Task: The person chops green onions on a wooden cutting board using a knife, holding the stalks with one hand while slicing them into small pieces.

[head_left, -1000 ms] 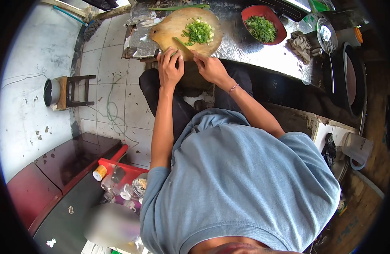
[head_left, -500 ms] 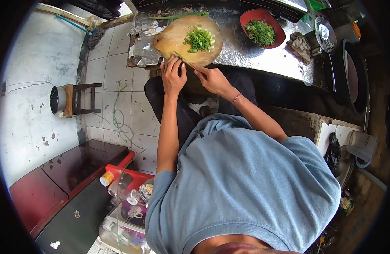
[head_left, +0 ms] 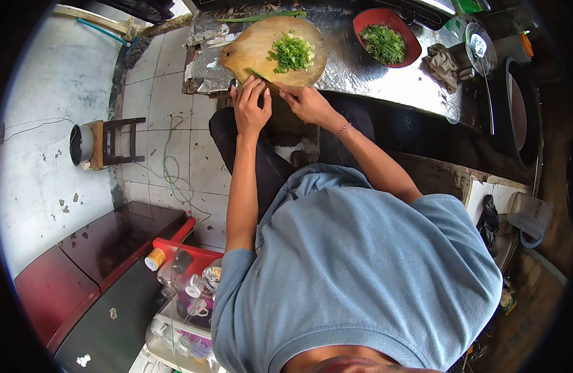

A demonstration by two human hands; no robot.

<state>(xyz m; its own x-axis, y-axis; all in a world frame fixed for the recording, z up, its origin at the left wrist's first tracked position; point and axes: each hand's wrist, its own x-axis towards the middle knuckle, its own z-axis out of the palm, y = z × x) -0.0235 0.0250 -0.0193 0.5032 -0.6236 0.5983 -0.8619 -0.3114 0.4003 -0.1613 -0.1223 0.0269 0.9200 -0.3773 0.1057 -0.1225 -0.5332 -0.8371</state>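
Observation:
A round wooden cutting board (head_left: 246, 50) lies on a foil-covered counter (head_left: 373, 78), with a pile of chopped green onion (head_left: 291, 51) on it. A thin green onion stalk (head_left: 256, 73) lies across the board's near edge. My left hand (head_left: 250, 107) and my right hand (head_left: 306, 102) meet at that edge, fingertips pinched on the stalk. I see no knife. A red bowl (head_left: 413, 53) of chopped greens stands further right.
A crumpled cloth (head_left: 443, 65), a metal ladle (head_left: 479, 46) and a dark pan (head_left: 516, 112) sit at the counter's right. A wooden stool (head_left: 115, 142) bearing a pot (head_left: 80, 144) stands on the tiled floor to the left. Low left is a red tray (head_left: 193, 252) of bottles; a plastic jug (head_left: 530, 217) is at right.
Both hands have stayed at the board's near edge, fingers shifting along the green stalk. The view has swung slightly; nothing else has moved.

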